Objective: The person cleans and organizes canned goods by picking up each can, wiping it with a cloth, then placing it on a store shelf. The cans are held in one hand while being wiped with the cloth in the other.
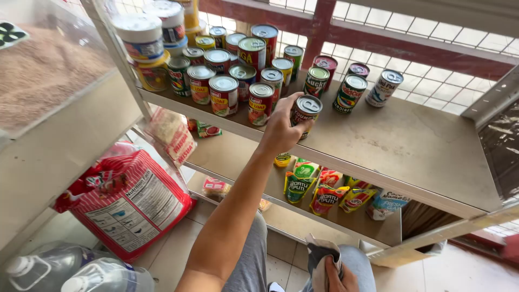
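Observation:
My left hand (280, 130) reaches up to the middle metal shelf (411, 146) and grips a small can with a pull-tab lid (306, 110) at the shelf's front edge. The can stands at the right of a cluster of several labelled cans (238, 70). My right hand (336, 277) is low in the view, by my knee, closed around a crumpled grey and white cloth (320, 254).
Three cans (351, 89) stand apart further right on the shelf. Tall jars (143, 40) sit at the far left. The shelf below holds sauce pouches (316, 189). A red and white sack (130, 200) and plastic water jugs (70, 270) stand on the floor. A clear bin of grain (43, 70) is at left.

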